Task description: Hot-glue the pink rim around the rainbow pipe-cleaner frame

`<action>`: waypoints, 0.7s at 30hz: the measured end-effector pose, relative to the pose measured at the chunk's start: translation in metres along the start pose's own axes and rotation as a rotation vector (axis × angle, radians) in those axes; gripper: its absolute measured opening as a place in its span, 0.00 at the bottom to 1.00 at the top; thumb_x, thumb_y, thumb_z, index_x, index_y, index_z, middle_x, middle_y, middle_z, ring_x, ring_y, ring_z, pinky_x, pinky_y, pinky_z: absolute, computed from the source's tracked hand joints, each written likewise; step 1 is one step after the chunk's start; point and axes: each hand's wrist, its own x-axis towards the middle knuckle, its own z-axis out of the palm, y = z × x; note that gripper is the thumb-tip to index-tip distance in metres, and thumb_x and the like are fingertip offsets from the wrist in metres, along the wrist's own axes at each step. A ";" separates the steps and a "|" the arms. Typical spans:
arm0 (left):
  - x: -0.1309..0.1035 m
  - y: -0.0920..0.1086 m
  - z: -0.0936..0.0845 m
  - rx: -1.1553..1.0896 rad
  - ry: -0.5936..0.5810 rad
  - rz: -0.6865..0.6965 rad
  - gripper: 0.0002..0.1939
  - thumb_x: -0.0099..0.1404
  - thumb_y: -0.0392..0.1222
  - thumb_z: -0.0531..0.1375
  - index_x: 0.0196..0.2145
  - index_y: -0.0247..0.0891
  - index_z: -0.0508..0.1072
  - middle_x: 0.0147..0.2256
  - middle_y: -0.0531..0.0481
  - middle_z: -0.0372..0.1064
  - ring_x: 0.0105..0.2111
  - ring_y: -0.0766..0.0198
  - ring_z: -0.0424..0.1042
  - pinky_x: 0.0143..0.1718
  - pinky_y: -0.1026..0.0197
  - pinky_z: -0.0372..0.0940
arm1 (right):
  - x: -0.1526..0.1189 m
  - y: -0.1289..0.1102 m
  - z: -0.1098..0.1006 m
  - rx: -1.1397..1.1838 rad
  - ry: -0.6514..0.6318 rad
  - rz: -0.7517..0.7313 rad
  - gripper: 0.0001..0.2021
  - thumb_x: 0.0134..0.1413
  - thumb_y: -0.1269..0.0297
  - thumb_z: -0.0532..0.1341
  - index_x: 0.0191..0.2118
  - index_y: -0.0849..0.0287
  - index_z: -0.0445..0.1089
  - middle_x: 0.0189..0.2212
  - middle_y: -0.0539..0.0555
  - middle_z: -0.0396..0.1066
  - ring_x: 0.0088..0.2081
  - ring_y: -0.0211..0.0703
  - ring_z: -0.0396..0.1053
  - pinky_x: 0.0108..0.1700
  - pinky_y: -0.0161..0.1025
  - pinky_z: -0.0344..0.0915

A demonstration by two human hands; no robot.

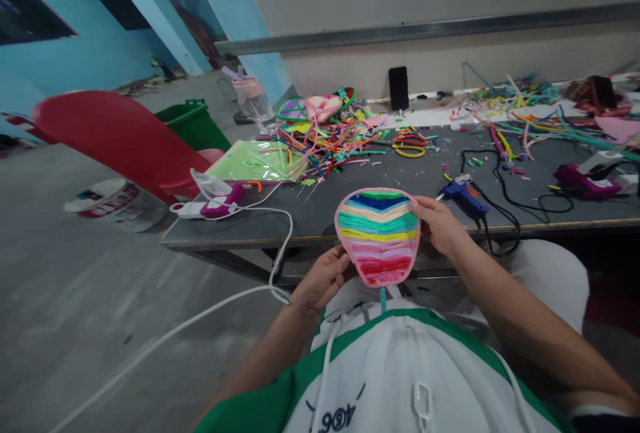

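Note:
A fan-shaped craft piece [379, 236] with rainbow stripes and a pink border is held up in front of the table edge. A short teal stem shows below it. My left hand [325, 278] pinches its lower left border, with the fingertips partly behind it. At the upper right border, my right hand [436, 223] grips it with the thumb on the front. A blue glue gun [465, 200] with a black cord lies on the table just right of my right hand.
Loose colourful pipe cleaners [335, 146] are heaped at the back, beside yellow-handled scissors [410, 146]. A phone [399, 88] leans on the wall. A white cable [290, 220] runs from a purple power strip [223, 203] over the table's left edge. A red chair [115, 133] stands left.

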 end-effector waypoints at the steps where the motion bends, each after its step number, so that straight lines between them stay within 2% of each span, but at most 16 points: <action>1: -0.001 0.001 0.000 -0.009 -0.019 -0.006 0.22 0.53 0.43 0.68 0.45 0.33 0.73 0.42 0.40 0.74 0.41 0.57 0.74 0.43 0.57 0.68 | 0.001 0.001 0.000 0.002 0.001 -0.001 0.16 0.43 0.53 0.66 0.40 0.52 0.74 0.31 0.50 0.77 0.27 0.41 0.72 0.21 0.34 0.64; 5: 0.001 0.004 0.000 -0.033 -0.025 -0.017 0.21 0.57 0.45 0.65 0.47 0.33 0.71 0.45 0.38 0.72 0.43 0.56 0.73 0.43 0.57 0.68 | 0.003 0.004 -0.001 0.007 0.014 -0.003 0.17 0.43 0.52 0.66 0.40 0.52 0.74 0.31 0.50 0.77 0.27 0.42 0.72 0.23 0.34 0.65; 15: 0.008 0.008 0.008 0.030 0.151 -0.027 0.16 0.56 0.38 0.65 0.44 0.33 0.73 0.42 0.41 0.75 0.40 0.58 0.75 0.42 0.59 0.70 | 0.001 0.006 0.005 0.009 -0.018 0.022 0.16 0.43 0.51 0.66 0.40 0.50 0.74 0.32 0.49 0.77 0.28 0.41 0.73 0.23 0.33 0.66; 21: 0.015 0.029 0.003 -0.067 0.055 -0.034 0.22 0.62 0.51 0.58 0.49 0.35 0.71 0.47 0.42 0.73 0.47 0.53 0.72 0.47 0.54 0.68 | 0.000 0.004 0.009 -0.010 -0.030 0.020 0.16 0.43 0.51 0.66 0.39 0.50 0.75 0.31 0.48 0.77 0.28 0.41 0.73 0.23 0.33 0.65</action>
